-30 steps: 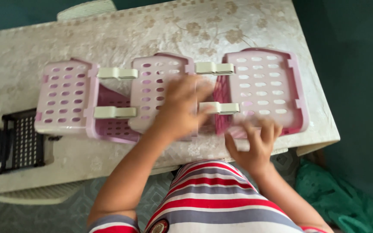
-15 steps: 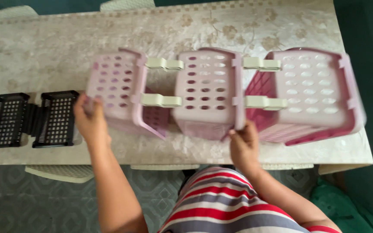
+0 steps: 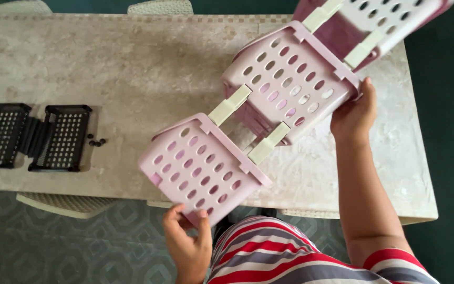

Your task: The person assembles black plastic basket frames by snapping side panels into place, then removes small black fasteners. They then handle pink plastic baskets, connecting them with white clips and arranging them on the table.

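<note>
A pink perforated folding basket rack (image 3: 285,100) hangs tilted above the marble table (image 3: 106,68); right hand (image 3: 354,113) clamps its middle tier's edge, left hand (image 3: 187,239) pinches the lowest corner; light, rigid yet hinged, best held by rims; black baskets (image 3: 32,137) lie well left.

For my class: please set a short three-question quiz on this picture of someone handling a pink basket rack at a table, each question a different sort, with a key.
1. True or false: both hands grip the pink basket rack.
2. Multiple choice: Where does the black basket rack lie? A) on the floor B) on the table's left end C) on top of the pink one.
3. Fill in: The pink baskets are joined by ____-coloured connector strips.

Key
1. True: the left hand holds the nearest basket's edge, and the right hand holds the middle basket's edge.
2. B, on the marble-look table.
3. Cream.
</note>
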